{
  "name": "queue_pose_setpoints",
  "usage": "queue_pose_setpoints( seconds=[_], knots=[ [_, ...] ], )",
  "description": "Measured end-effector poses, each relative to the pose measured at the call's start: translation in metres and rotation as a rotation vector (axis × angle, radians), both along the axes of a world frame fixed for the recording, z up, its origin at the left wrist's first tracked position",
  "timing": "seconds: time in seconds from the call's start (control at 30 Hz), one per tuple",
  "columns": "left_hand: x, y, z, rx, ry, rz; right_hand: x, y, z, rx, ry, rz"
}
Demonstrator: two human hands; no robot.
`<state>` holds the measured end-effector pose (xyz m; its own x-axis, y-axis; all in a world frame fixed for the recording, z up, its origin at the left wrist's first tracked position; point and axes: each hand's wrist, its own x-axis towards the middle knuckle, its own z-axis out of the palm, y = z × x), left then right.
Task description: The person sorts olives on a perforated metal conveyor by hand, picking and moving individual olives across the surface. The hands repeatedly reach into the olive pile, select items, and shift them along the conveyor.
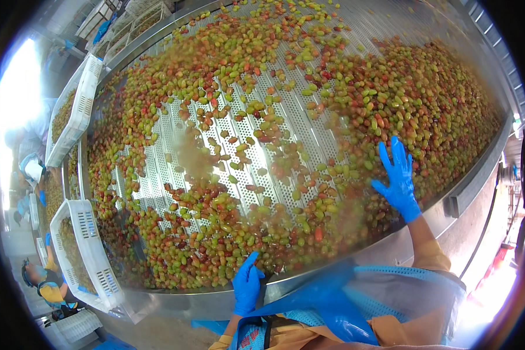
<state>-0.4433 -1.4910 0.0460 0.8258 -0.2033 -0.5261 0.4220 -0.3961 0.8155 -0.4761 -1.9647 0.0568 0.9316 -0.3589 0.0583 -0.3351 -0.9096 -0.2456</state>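
Note:
Small oval fruits [227,205], green, yellow and red, lie over a perforated metal deck [245,192] in front of me. My right hand [396,179], in a blue glove, is spread flat at the near edge of a deep heap of fruits [415,100] on the right. Nothing shows in its grasp. By the near metal rim [192,299] is my left hand [247,284], also blue-gloved. Its index finger points over the fruits while the other fingers look curled; whether anything is inside them is hidden.
White plastic crates [81,245] with fruit stand along the left end, another crate [85,94] farther back. A co-worker [48,284] is at the lower left. Blue apron plastic [332,315] covers my front. A metal bracket [477,192] juts from the right rim.

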Motion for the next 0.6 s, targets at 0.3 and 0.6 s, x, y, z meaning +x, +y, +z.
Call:
queue_pose_setpoints(
  seconds=[0.3,0.6],
  knots=[
    [-0.012,-0.001,-0.019,-0.027,-0.065,-0.086,0.320,-0.091,-0.078,-0.147,-0.443,-0.503],
    [-0.014,-0.028,-0.010,0.049,-0.086,-0.025,0.288,0.171,-0.076,-0.094,-0.232,0.711]
  ],
)
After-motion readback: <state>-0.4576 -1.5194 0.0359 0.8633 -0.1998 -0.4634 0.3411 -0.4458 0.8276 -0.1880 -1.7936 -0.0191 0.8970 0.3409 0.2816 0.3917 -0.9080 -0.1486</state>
